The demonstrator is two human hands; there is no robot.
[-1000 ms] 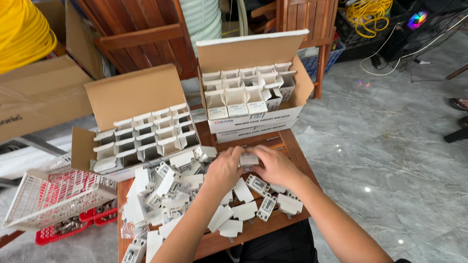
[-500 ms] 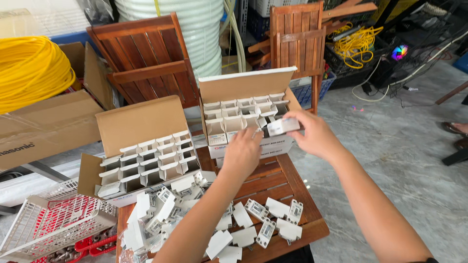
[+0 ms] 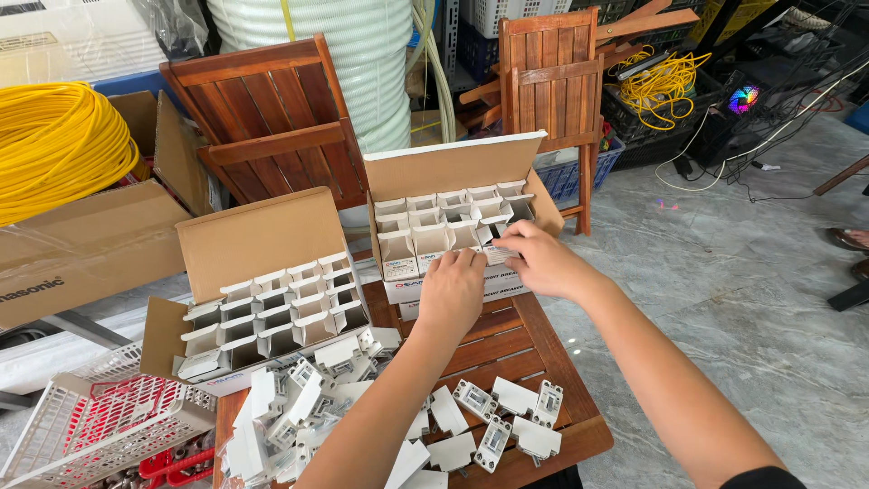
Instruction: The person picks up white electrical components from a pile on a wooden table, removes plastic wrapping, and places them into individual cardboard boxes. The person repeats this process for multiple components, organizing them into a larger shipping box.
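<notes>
Our right hand (image 3: pixel 534 258) rests at the front right corner of the open cardboard box (image 3: pixel 453 226) at the far edge of the table (image 3: pixel 516 340), fingers curled down and pinching a small white carton (image 3: pixel 500 254) that sits at the box's front row. Our left hand (image 3: pixel 451 288) lies just beside it, palm down, fingers loosely bent over the box's front wall and touching it; we cannot tell whether it grips anything.

We see the box as a brown carton with its lid flap standing upright behind it. Inside, small white cartons stand in rows, their top flaps open and pointing up. Its front wall is white with printing.

Both our forearms reach from the near edge across the table, the left one passing over the heap of parts, the right one coming in from the near right corner. The wrists are straight and the two hands almost touch.

A second open box (image 3: pixel 258 299) of the same kind sits off the table's far left corner, also filled with open white cartons. On the near left part of the wooden slatted table lies a loose pile of white cartons (image 3: pixel 299 407), and near the near right corner a few white breaker-like devices (image 3: pixel 496 421) lie flat, some beside folded cartons. A white wire basket (image 3: pixel 90 426) stands left of the table, and a coil of yellow cable (image 3: pixel 54 145) lies well beyond it.
</notes>
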